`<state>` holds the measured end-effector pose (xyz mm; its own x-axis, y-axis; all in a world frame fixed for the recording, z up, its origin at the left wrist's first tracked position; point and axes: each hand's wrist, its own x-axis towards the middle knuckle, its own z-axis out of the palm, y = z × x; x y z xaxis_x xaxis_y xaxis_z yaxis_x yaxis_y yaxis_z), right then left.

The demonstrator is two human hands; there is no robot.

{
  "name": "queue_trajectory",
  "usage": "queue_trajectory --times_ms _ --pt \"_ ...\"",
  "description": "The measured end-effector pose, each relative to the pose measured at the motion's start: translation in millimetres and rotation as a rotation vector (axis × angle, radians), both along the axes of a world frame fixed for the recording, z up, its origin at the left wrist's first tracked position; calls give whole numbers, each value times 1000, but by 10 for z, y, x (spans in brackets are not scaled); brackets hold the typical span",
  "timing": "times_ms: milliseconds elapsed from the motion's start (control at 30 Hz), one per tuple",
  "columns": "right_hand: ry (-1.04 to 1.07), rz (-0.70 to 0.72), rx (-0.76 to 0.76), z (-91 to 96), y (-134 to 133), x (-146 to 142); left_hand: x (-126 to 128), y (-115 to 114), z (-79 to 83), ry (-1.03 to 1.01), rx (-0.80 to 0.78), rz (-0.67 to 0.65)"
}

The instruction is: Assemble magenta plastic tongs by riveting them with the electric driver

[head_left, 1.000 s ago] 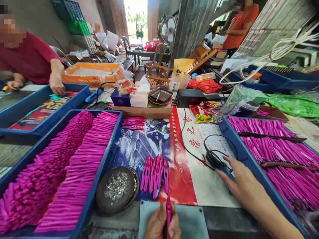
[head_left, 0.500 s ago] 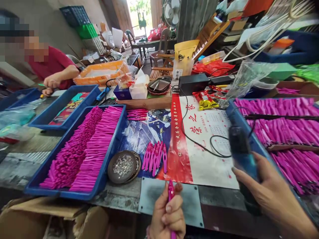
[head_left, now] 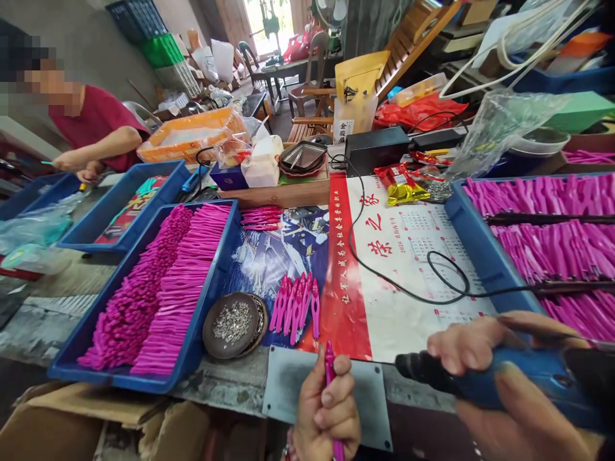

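Note:
My left hand (head_left: 329, 403), at the bottom middle, is closed around a slim magenta plastic piece (head_left: 329, 362) held upright, its pointed end up. My right hand (head_left: 509, 378) grips a blue electric screwdriver (head_left: 509, 376) lying level, its black nose pointing left towards the left hand but apart from it. Beyond the left hand, several similar magenta pieces (head_left: 295, 304) lie in a group on the blue printed sheet. Beside them a round brown dish (head_left: 211, 336) holds small metal parts (head_left: 235, 323). Under the left hand is a grey metal plate (head_left: 283, 378) with screwed corners.
A blue tray (head_left: 168, 381) full of magenta pieces stands left; another blue tray (head_left: 485, 237) with more is at right. A black cable (head_left: 398, 285) crosses the calendar sheet (head_left: 413, 333). A co-worker in a red shirt (head_left: 103, 115) sits at the far left.
The electric screwdriver has swung from upright to level, and my right hand has come lower, its fingers now over the tool's front. My left hand still holds its piece in nearly the same place.

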<state>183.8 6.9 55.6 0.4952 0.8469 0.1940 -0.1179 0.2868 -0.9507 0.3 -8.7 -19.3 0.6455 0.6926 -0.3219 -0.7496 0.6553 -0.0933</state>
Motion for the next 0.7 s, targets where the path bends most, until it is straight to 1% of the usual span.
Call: queue_trajectory --times_ms 33,67,200,300,400,467,567,633,700 --pt "86 -3 44 -13 44 -64 -10 7 -2 11 18 -1" --pt "124 0 87 -35 92 -125 -24 11 -3 20 35 -5" --pt "105 34 182 -191 309 -344 -98 16 -5 44 75 -3" --pt "101 55 193 -317 451 -474 -148 18 1 116 131 32" --pt "78 69 189 -407 534 -553 -186 24 5 219 165 82" --pt "52 75 191 -447 561 -577 -207 30 -5 266 153 92" --pt "10 77 166 -483 587 -598 -232 49 -33 288 95 66" --pt "-19 66 140 -477 602 -617 -245 67 -48 272 41 42" --pt "-44 54 126 -428 599 -640 -255 86 -50 218 -6 15"
